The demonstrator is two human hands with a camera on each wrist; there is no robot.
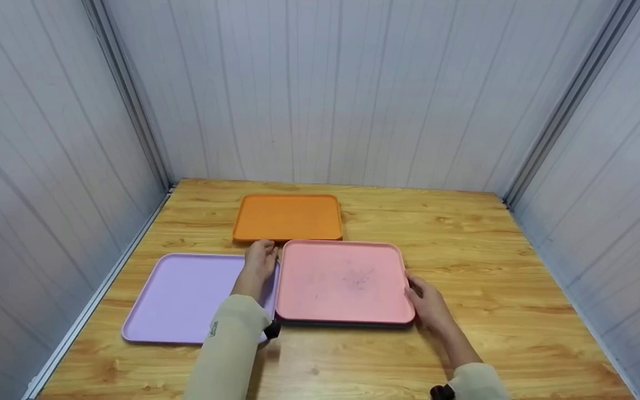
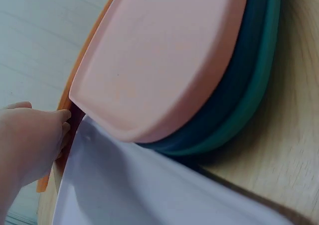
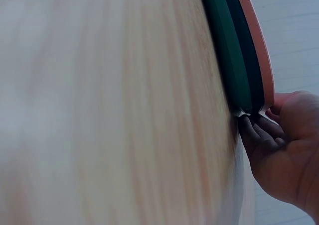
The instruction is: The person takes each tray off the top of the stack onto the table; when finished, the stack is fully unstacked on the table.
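Note:
A pink tray (image 1: 345,283) tops a stack, with a dark blue tray (image 3: 244,51) and a green tray (image 3: 227,51) under it. At the stack's right edge my right hand (image 1: 431,303) grips it, thumb by the pink rim and fingertips at the green tray's underside. My left hand (image 1: 260,261) is over the far right corner of a purple tray (image 1: 192,300), left of the stack. Its loosely bent fingers (image 2: 65,128) overlap the front edge of an orange tray (image 2: 89,41) in the left wrist view, holding nothing visible.
The orange tray lies flat behind the stack, with a dark red edge (image 2: 76,118) below it. All the trays are on a wood-grain table (image 1: 498,283). Pale panel walls (image 1: 331,94) enclose its back and both sides.

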